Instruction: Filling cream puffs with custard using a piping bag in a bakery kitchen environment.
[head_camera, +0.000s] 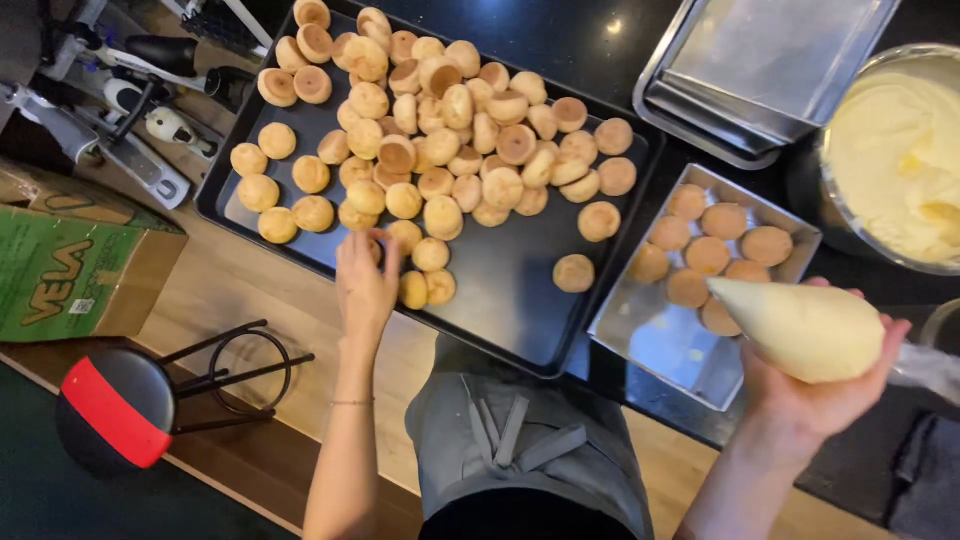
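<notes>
From the head camera I look straight down on the dark baking tray (520, 300), which I take as my landmark. It lies on the table (250, 290) and carries a heap of small round pastry shells (455, 120), thickest toward its far side, with a few lying loose nearer me.

My left hand (366, 285) reaches up from the near edge of the tray, forearm running almost straight away from my body, a thin bracelet at the wrist. Its fingers (372, 240) are bent and drawn narrow onto one shell at the tray's near-left part; I see it touching that shell, but I cannot tell whether the shell is lifted off the tray.

My right hand (820, 385) hangs to the right of the tray, palm up, the arm rising from the lower right. Its fingers are wrapped under a filled piping bag (800, 330) of pale cream, holding it with the tip aimed left, over a smaller square metal pan (650, 335) that sits just beside the tray's right edge. That pan holds a cluster of shells in its far half.

Farther right of the tray stands a bowl of cream (895, 150), and beyond its far-right corner lie stacked metal trays (760, 70). Left of the tray lies a green cardboard box (70, 270).
</notes>
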